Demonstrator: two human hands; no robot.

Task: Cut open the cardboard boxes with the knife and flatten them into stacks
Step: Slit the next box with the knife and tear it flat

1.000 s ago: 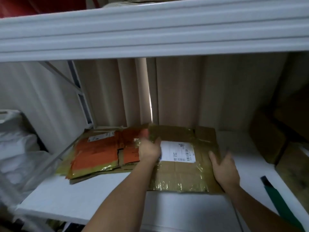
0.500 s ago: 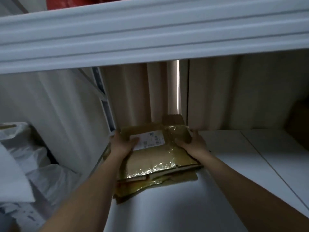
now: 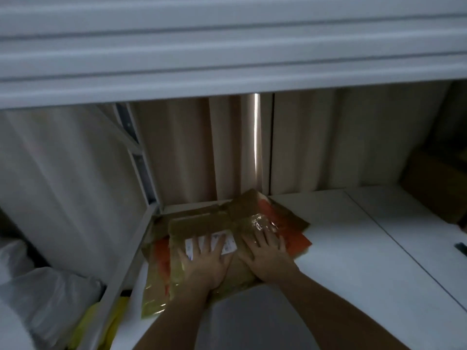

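A flattened brown cardboard box [image 3: 202, 224] with shiny tape and a white shipping label [image 3: 228, 242] lies on top of a stack in the left back corner of the white shelf [image 3: 353, 261]. Under it an orange-printed flattened box [image 3: 294, 234] sticks out on the right and left. My left hand [image 3: 206, 261] lies flat on the label, fingers spread. My right hand [image 3: 265, 253] presses flat beside it on the taped part. Neither hand grips anything. The knife [image 3: 461, 248] shows only as a dark tip at the right edge.
A white shelf beam [image 3: 227, 59] hangs low overhead. Beige curtains [image 3: 202, 147] close the back. A brown cardboard box [image 3: 434, 188] stands at the far right of the shelf. White bags [image 3: 38, 299] and something yellow [image 3: 101, 324] lie left of the shelf frame.
Both hands carried the flattened box left onto the orange stack, then let go of its edges and now lie flat on top, palms down. The view has swung left.
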